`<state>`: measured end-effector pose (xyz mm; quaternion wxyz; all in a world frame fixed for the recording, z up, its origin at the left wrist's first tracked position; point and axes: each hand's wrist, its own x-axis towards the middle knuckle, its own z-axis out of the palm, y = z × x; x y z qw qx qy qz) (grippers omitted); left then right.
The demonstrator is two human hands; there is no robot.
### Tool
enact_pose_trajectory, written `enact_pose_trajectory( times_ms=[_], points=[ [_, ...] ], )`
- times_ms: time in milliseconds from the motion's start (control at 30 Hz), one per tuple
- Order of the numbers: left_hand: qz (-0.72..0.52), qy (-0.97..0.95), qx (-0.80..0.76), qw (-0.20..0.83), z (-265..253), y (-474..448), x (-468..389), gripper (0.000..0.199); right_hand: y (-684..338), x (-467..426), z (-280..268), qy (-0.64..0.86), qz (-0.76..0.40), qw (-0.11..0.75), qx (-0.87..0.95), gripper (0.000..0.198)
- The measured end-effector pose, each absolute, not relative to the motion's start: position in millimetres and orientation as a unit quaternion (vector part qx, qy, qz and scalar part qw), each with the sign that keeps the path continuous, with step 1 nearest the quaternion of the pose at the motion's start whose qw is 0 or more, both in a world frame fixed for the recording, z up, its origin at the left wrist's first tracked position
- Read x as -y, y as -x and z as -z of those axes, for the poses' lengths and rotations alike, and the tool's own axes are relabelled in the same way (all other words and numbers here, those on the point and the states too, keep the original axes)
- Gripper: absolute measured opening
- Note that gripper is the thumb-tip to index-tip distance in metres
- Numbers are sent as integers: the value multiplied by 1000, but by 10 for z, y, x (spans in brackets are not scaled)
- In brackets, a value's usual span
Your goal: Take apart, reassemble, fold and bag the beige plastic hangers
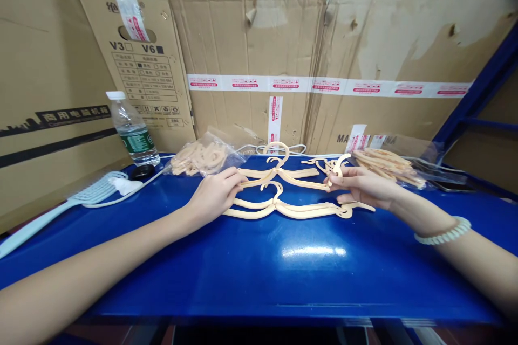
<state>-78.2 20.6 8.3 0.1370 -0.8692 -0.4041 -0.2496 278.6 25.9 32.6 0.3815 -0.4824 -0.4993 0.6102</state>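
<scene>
Near tabletop (pixel 226 275) open; hangers (pixel 275 205) obstruct middle, cardboard (pixel 251 38) blocks rear

"V3" and, with a filled square, "V6" stand on the far-left carton (pixel 178 59), "商用电脑机箱" on the left cardboard panel (pixel 48 64), and tape-split "MA" and "NA" on the far-right cardboard (pixel 388 48).

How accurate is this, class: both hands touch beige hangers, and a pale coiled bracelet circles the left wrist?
Wrong wrist: the head view shows the pale coiled bracelet circling the right one. The left hand and right hand do both touch beige hangers.
</scene>
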Motion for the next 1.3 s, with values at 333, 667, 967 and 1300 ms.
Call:
enact_pose_trajectory(
  times_ms=[333, 667, 967, 1300],
  points=[
    [251, 868, 406, 139, -84, 784, -188, 15, -2773, -255, -304, 468, -649, 354, 483, 17],
    [247, 868, 401, 154, -103, 774, -156, 16, -2766, -253, -286, 452, -664, 352, 481, 19],
    [248, 871, 392, 159, -113, 759, -122, 17, -2735, -237, -267, 476, -595, 383, 522, 24],
    [253, 879, 382, 133, -158, 703, -31, 18, -2657, -188, -265, 475, -534, 467, 521, 31]
  ],
)
